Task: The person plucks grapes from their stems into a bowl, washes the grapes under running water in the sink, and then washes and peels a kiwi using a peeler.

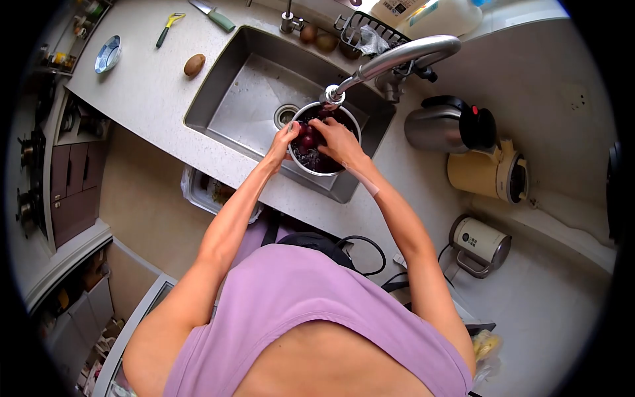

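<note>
A round, light-rimmed bowl (358,126) stands in the steel sink (248,83) below the faucet (413,49). Dark red round fruits (307,141) lie in it in water; their exact kind is unclear. My left hand (284,142) is closed on the bowl's left rim, with its thumb near the fruits and some fingers hidden outside the wall. Reaching in from the right side, my right hand (337,142) has its fingers apart over the fruits, touching them, and its fingertips partly hidden.
On the counter left of the sink are a kiwi (194,65), a knife (218,18), a peeler (169,30) and a blue-and-white bowl (108,54). Kettles (443,126) and a yellow appliance (479,173) stand at right. Behind the sink sits a black rack (370,30).
</note>
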A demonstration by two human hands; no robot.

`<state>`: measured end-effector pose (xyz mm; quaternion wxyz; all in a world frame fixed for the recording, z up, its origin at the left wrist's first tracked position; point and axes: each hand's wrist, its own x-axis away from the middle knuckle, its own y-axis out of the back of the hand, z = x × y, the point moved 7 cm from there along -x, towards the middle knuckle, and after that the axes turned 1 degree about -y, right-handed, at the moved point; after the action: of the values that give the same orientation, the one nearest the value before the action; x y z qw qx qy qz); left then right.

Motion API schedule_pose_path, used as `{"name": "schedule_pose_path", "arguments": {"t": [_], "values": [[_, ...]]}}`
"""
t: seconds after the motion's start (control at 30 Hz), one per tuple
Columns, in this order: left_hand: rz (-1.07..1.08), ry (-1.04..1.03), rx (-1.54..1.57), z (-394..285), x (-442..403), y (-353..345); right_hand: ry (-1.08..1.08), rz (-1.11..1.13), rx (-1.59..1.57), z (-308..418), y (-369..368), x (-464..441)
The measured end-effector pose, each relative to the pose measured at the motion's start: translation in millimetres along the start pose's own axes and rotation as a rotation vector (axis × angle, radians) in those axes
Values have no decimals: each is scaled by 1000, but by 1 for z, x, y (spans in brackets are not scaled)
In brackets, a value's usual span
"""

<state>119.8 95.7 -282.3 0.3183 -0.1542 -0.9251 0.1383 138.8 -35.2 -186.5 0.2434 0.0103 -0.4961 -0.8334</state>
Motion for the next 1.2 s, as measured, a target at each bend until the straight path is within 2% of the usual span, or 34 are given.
{"name": "schedule_pose_path", "arguments": {"t": [0.07, 0.13, 0.17, 0.23, 0.27, 0.33, 0.37, 0.4, 0.5, 0.6, 0.73, 0.8, 0.87, 0.93, 0.97, 1.07, 1.1, 1.2], "values": [[19, -5, 10, 1, -1, -1, -15, 45, -84, -1, 4, 5], [11, -2, 25, -3, 1, -2, 144, -11, -167, 10, 13, 9], [4, 1, 39, -4, 2, -3, 144, -10, -168, 9, 16, 13], [10, -1, 48, -3, 0, -3, 237, -163, 180, 25, 36, 23], [19, -7, 57, -3, -1, -4, 236, -163, 179, 23, 32, 22], [18, 2, 48, -7, -2, -8, 45, -28, 23, 10, 15, 15], [26, 4, 21, -9, -2, -11, -1, 40, 92, 9, 4, 12], [31, 8, -5, -10, -1, -13, 14, -12, 150, 14, 5, 7], [5, 6, 9, -12, 3, -16, -22, 67, 94, 9, -3, -1], [-12, -19, 23, -14, 8, -17, 56, 32, 146, 6, -8, -6], [-7, 11, -26, -14, 10, -12, 71, 151, 53, 16, 1, 8], [-17, -23, 19, -9, 5, -6, 169, -91, 242, 27, 23, 23], [-16, -34, 31, -8, 4, -5, 102, -57, 183, 16, 15, 24], [-26, -25, 87, -8, 4, -5, -85, -52, 48, 13, 14, 21], [-22, -24, 83, -8, 2, -6, -199, 79, 70, 9, 5, 16], [-20, -19, 53, -3, 1, -4, -295, 42, 11, 2, -10, 5], [-28, -30, 58, -4, 1, -3, -246, 4, -172, -1, -9, 1], [-40, -25, 8, -4, 4, 1, -179, 59, -329, -5, -13, -2]]}}
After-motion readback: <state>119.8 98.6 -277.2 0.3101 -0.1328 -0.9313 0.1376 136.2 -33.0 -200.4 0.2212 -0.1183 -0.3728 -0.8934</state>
